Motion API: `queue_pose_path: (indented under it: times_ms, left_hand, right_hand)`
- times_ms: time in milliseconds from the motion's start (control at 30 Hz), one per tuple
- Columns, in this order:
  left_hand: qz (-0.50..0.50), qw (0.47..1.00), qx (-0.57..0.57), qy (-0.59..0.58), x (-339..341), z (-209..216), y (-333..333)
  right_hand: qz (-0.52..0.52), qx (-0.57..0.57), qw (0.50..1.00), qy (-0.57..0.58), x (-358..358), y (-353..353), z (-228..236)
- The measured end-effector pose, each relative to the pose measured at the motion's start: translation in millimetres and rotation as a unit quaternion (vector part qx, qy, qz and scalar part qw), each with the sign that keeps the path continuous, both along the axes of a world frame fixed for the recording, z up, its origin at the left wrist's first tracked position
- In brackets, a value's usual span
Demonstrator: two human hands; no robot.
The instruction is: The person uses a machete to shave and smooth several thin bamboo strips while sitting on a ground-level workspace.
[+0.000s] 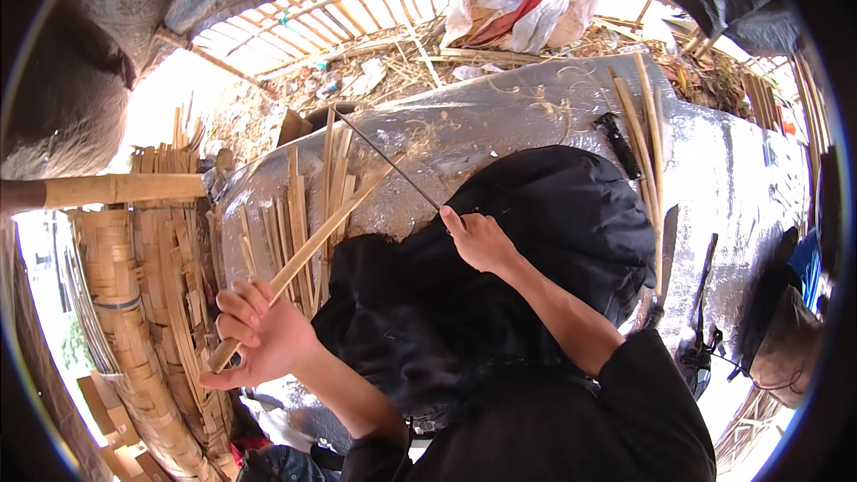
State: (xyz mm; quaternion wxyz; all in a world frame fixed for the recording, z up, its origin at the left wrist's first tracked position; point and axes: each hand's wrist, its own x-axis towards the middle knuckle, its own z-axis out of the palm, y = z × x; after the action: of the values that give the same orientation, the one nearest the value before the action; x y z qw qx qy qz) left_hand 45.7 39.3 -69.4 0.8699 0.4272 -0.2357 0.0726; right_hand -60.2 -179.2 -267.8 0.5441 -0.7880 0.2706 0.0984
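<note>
At the far edge of the grey sheet (pixel 536 116), a white and red sack (pixel 522 9) lies slumped against the bamboo fence (pixel 303 22), its print too blurred to make out. Nearer, the left hand (pixel 259 335) is raised at lower left, fingers curled tight around the lower end of a bamboo strip (pixel 312 241) that slants up and right over the sheet. The right hand (pixel 478 239) reaches forward over a black cloth (pixel 536 241) on the lap, pinching a thin dark blade (pixel 388 161) that runs up and left and crosses the strip near its top. Loose slats (pixel 299 214) lie on the sheet behind the strip. Woven bamboo matting (pixel 143 303) stands at left, under a thick pole (pixel 116 189). More strips (pixel 647 143) and a dark knife (pixel 618 145) lie at right.
</note>
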Motion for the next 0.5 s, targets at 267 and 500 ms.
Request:
queue_pose_path:
  times_ms: [267, 500]
  left_hand:
    - [0.018, 0.998, 0.049, -0.026, -13.4, 18.4, -27.0]
    - [-0.079, 0.988, 0.057, -0.120, -10.2, 21.7, -11.7]
  right_hand:
    - [0.106, 0.143, 0.977, -0.118, 6.0, 34.3, 102.3]
    - [0.120, 0.134, 0.974, -0.140, 9.6, 32.5, 110.4]
